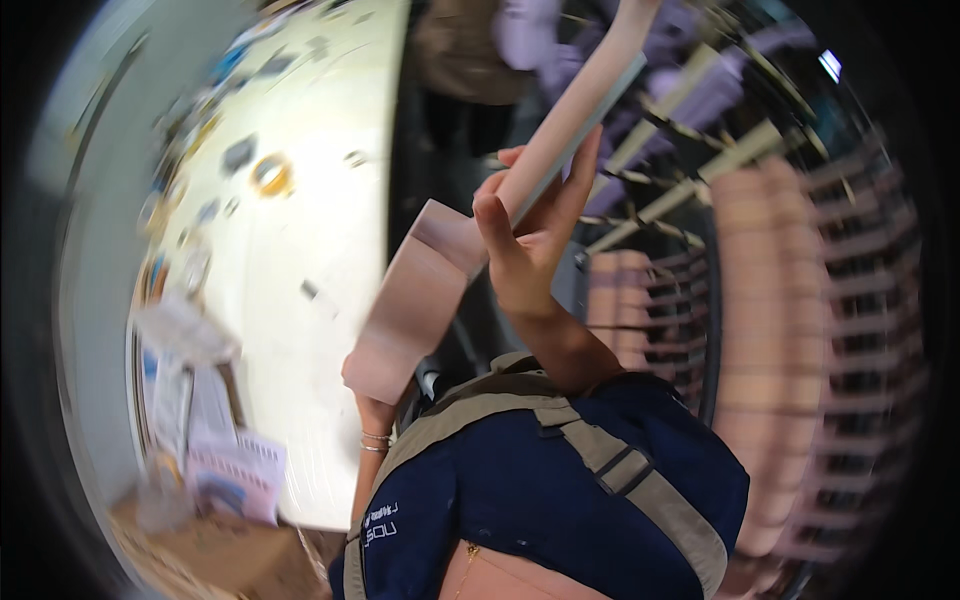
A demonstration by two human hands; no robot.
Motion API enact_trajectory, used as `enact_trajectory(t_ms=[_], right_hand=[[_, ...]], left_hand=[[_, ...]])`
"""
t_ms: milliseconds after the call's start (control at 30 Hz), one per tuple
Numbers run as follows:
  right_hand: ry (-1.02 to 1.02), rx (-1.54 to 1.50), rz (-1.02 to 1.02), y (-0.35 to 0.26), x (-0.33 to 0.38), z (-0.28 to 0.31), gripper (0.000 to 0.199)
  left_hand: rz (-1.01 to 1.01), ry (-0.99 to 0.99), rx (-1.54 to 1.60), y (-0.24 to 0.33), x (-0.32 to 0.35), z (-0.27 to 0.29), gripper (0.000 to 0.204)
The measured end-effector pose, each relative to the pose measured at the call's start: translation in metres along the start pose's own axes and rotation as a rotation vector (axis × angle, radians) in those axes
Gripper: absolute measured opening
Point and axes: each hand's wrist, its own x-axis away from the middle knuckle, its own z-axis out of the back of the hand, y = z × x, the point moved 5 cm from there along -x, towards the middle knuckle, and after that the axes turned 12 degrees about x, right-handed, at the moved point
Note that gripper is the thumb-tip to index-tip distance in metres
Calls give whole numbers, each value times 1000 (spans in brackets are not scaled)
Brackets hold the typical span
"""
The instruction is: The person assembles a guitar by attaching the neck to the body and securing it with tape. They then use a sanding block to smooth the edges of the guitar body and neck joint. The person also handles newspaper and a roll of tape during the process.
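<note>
My right hand (pixel 530 235) is raised in the middle of the view, its fingers curled around a long pale board (pixel 580 105) that slants up toward the top right. Below it a wider pinkish flat piece (pixel 415 300), like cardboard, slopes down to the left; whether it joins the board is unclear through the blur. My left hand (pixel 372 408), thin bracelets on its wrist, grips that piece's lower end. My dark blue top with tan straps (pixel 545 480) fills the bottom of the frame.
A white table (pixel 300 330) lies to the left with small scattered items, a yellow ring (pixel 272 175), and papers and packets (pixel 225 470) near its lower corner. A brown box (pixel 230 560) sits below. Racks of stacked pinkish items (pixel 790 330) stand at right.
</note>
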Motion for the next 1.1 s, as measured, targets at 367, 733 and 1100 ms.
enact_trajectory(t_ms=[367, 733, 1100], right_hand=[[742, 612, 237, -226, 47, 323, 51], [1238, 1262, 166, -434, 257, 312, 45], [1201, 1439, 380, -537, 346, 378, 33]], left_hand=[[2, -1098, 542, 100, -50, -240, 76], [-45, -1658, 343, 110, -18, -353, 63], [-27, -1865, 286, 148, 23, -417, 62]])
